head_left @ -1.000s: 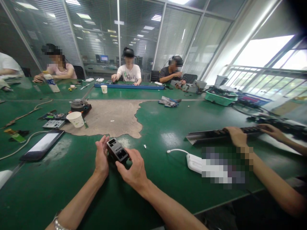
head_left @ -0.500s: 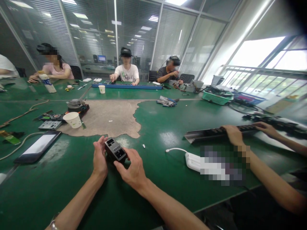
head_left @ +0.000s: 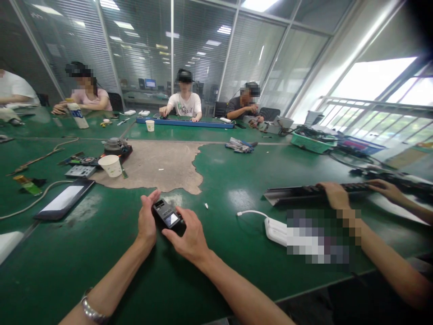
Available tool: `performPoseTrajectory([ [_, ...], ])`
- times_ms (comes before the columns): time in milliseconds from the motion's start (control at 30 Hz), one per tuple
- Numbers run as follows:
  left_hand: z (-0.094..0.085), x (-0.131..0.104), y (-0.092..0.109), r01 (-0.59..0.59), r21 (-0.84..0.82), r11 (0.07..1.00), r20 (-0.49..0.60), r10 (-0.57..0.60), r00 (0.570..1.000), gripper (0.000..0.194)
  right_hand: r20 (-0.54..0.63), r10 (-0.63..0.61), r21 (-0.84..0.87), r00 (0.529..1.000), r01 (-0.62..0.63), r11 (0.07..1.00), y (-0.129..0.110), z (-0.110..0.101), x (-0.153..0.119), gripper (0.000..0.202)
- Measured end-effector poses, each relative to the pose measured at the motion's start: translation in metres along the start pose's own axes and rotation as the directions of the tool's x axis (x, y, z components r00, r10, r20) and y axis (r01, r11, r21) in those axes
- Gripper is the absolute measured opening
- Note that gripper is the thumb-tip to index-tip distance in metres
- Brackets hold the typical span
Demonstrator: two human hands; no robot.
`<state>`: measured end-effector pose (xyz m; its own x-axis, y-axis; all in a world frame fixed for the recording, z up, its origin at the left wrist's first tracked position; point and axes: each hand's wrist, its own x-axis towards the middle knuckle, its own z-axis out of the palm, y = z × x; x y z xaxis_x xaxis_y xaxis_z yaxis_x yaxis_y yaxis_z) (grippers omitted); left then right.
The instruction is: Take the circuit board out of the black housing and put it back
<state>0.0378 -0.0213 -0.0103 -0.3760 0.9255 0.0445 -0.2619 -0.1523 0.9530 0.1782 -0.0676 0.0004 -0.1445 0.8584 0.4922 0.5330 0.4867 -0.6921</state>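
Black device: sat between both hands, on or just above the green table, face-up, presumably for viewing.
Right hand: pinched the near end between thumb and fingers, probably for steadiness.
Left hand: spread unclenched along the opposite side, likely as a brace.
Device face: showed markings too small to read.
White T-shirt: bore illegible lettering.

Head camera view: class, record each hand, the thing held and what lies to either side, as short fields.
Left hand: flat along one side of the small dark device
Right hand: thumb and fingers gripping its near end
To the left: dark tablet
To the right: white box with a short cord
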Motion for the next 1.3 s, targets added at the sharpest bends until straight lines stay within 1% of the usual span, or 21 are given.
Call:
performPoseTrajectory([
  [167,0.000,-0.002,0.006,0.067,-0.055,0.996,0.020,-0.066,0.998,0.066,0.018,-0.033,0.009,0.999,0.032,0.999,0.000,0.003,0.000,0.051],
  [267,0.001,-0.002,0.007,0.075,-0.082,0.994,0.001,-0.075,0.997,0.063,-0.002,-0.025,-0.015,1.000,0.025,1.000,0.002,0.006,-0.001,0.055],
  [433,0.002,-0.002,0.008,0.066,-0.119,0.991,-0.014,-0.068,0.998,0.063,0.019,-0.030,-0.005,0.999,0.030,1.000,0.003,0.008,-0.003,0.059],
  [567,0.001,-0.002,0.008,0.090,-0.155,0.984,-0.013,-0.093,0.996,0.065,0.005,-0.031,-0.008,1.000,0.031,0.999,0.002,0.007,-0.003,0.053],
  [700,0.001,-0.001,0.010,0.090,-0.178,0.980,-0.023,-0.095,0.995,0.066,0.018,0.006,0.009,1.000,-0.006,1.000,-0.001,0.008,-0.001,0.050],
  [800,0.001,-0.001,0.012,0.092,-0.192,0.977,-0.030,-0.099,0.995,0.066,-0.012,0.035,0.060,0.999,-0.035,0.998,-0.005,0.008,0.000,0.047],
  [867,0.000,-0.001,0.013,0.096,-0.194,0.976,-0.036,-0.104,0.994,0.065,-0.046,0.036,0.106,0.998,-0.031,0.994,-0.009,0.006,0.001,0.044],
  [1033,-0.001,-0.001,0.012,0.069,-0.152,0.986,-0.039,-0.076,0.996,0.067,-0.163,0.024,0.162,0.986,0.003,0.987,-0.009,-0.012,0.008,0.043],
  [1100,-0.001,-0.001,0.011,0.052,-0.131,0.990,-0.036,-0.057,0.998,0.068,-0.196,0.061,0.149,0.979,-0.031,0.988,-0.003,-0.019,0.014,0.043],
  [1167,-0.001,0.000,0.010,0.044,-0.116,0.992,-0.034,-0.049,0.998,0.067,-0.212,0.119,0.116,0.970,-0.095,0.989,0.006,-0.023,0.019,0.040],
  [1300,0.000,0.001,0.008,0.045,-0.114,0.992,-0.031,-0.049,0.998,0.067,-0.183,0.199,0.010,0.963,-0.200,0.980,0.020,-0.027,0.024,0.035],
])
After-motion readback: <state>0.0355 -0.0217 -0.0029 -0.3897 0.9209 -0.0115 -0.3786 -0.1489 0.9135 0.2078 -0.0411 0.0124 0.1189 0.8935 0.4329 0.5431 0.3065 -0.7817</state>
